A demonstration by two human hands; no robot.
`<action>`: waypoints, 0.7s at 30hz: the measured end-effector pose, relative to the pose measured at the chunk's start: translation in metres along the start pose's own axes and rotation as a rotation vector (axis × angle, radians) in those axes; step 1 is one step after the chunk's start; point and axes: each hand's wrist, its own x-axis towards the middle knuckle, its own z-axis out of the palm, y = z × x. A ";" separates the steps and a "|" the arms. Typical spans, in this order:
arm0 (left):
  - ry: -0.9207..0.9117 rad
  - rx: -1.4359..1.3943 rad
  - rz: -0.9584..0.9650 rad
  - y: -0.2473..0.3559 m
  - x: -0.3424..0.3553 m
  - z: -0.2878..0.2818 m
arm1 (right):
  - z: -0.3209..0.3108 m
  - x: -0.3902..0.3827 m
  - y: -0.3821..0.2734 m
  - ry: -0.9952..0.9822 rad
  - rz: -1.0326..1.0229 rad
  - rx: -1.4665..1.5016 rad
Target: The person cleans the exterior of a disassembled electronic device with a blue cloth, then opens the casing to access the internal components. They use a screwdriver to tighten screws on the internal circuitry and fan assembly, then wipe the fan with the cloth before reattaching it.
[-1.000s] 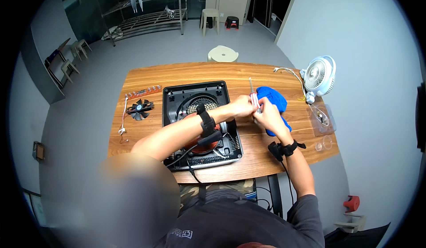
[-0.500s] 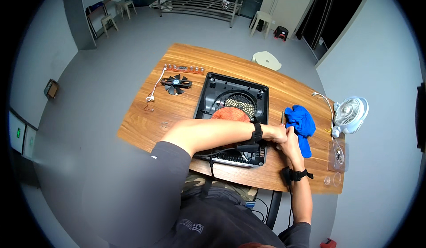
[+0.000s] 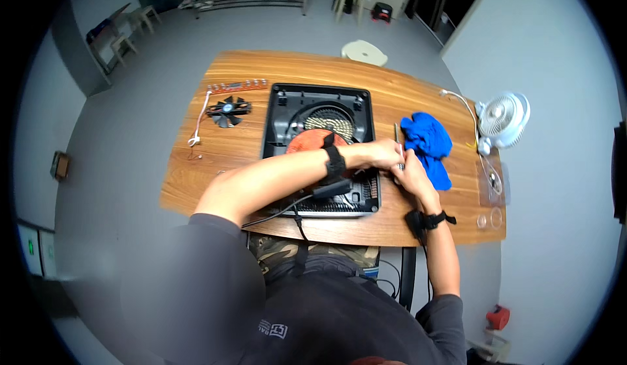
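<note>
My left hand (image 3: 382,153) reaches across an opened black appliance housing (image 3: 278,107), its fingers curled inward beside the housing's right side. Fingertip to fingertip with it is my right hand (image 3: 414,174), also closed. A small pale, shiny piece shows between the two hands, too blurred to name. Just beyond the fingers a thin grey rod (image 3: 396,132) points away; whether it is held or lies on the table, I cannot tell. Inside the housing sits a round copper-coloured coil (image 3: 307,141), partly covered by my left forearm. A bunched blue cloth (image 3: 426,136) lies right of the hands.
A black fan (image 3: 228,108) and a narrow circuit strip (image 3: 238,85) with a white cable lie at the table's left. A small white fan (image 3: 504,118), a clear plastic tray (image 3: 493,189) and small clear round pieces lie near the right edge. A white stool (image 3: 364,53) stands behind the table.
The whole view has shifted, so the table and its things appear higher and further left. Both hands stay close together beside the housing, a little of the shiny piece now showing between them.
</note>
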 end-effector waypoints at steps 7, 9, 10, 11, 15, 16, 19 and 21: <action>0.029 -0.187 0.088 0.013 -0.037 -0.025 | 0.002 -0.004 -0.008 0.010 0.083 -0.025; 0.026 -0.182 0.120 0.016 -0.062 -0.043 | 0.005 -0.002 -0.007 0.020 0.103 -0.030; 0.047 -0.147 0.122 0.022 -0.082 -0.050 | 0.005 -0.003 -0.008 0.024 0.109 -0.034; 0.074 -0.073 0.117 0.027 -0.102 -0.058 | 0.004 -0.005 -0.009 0.037 0.076 -0.057; 0.278 0.057 0.118 0.006 -0.164 -0.092 | 0.002 -0.002 -0.008 -0.010 0.071 -0.032; 0.354 0.056 0.095 -0.001 -0.177 -0.097 | 0.003 0.000 -0.005 -0.026 0.070 0.017; 0.461 0.023 0.104 -0.031 -0.200 -0.120 | -0.005 0.002 -0.004 -0.028 0.075 -0.015; 0.524 0.085 0.079 -0.040 -0.219 -0.132 | -0.014 0.000 -0.011 -0.039 0.091 -0.098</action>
